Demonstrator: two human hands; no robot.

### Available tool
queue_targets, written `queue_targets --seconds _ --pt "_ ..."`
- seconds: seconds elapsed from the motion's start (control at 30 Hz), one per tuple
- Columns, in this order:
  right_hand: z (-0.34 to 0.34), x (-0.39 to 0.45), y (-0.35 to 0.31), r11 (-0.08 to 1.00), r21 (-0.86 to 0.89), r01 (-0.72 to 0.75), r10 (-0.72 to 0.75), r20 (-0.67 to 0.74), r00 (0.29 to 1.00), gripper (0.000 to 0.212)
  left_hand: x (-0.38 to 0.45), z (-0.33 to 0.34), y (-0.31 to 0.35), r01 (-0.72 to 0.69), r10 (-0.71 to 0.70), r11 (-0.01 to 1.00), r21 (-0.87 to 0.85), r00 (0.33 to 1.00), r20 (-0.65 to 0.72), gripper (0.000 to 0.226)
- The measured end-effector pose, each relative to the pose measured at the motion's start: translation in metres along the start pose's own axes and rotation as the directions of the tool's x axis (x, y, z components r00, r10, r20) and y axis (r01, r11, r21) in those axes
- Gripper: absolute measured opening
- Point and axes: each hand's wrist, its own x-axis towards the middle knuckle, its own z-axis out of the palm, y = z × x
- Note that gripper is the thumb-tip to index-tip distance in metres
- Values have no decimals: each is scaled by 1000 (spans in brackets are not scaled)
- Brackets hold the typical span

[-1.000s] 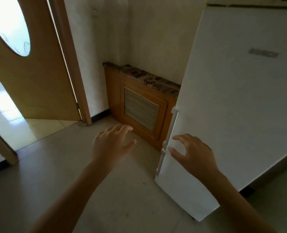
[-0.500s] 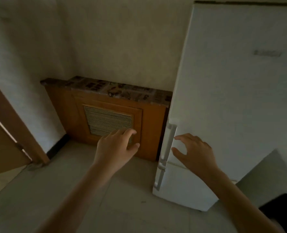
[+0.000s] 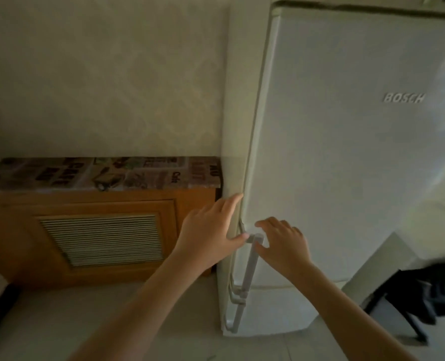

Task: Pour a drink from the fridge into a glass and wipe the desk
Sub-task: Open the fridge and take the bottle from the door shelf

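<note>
Head view, looking down at a white Bosch fridge, both doors closed. Left hand spread flat against the fridge's left side edge, fingers straight and reaching up along the door seam, thumb tip touching the top of the upper door handle. Holding nothing. Right hand hovering over the door face just right of that handle, fingers loosely bent and apart, thumb close to the bar; not wrapped round it, nothing held, and contact with the door cannot be told. A second, shorter lower door handle just below the first, untouched. Left of the fridge, a wooden radiator cover with a slatted vent and a patterned top, close against the fridge's side. Right of the fridge, low down, part of a dark chair or stool, blurred. No drink, glass or desk visible; the drink presumably behind the closed door.

Step in hand, as a judgement: the very start, reaching to open the fridge. Next move calls for curling fingers round the upper bar and pulling outward, door probably swinging toward the right, hinges being opposite the handle.
</note>
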Motion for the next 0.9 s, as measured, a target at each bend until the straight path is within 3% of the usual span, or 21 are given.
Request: queue_targets --seconds 0.33,0.57,0.7,0.9 --pt "24 55 -9 983 -41 -179 182 81 980 42 91 49 -34 -212 205 942 -259 977 -56 108" --pt "38 65 -39 927 -64 -369 372 64 926 39 114 67 -54 -329 240 845 -421 938 -251 86" --pt "46 62 -49 901 -162 -403 419 77 905 35 120 72 -53 -369 226 742 -559 924 -309 72" --pt "49 59 -56 878 -178 -444 458 40 888 31 120 85 -55 -423 247 673 -607 902 -356 75"
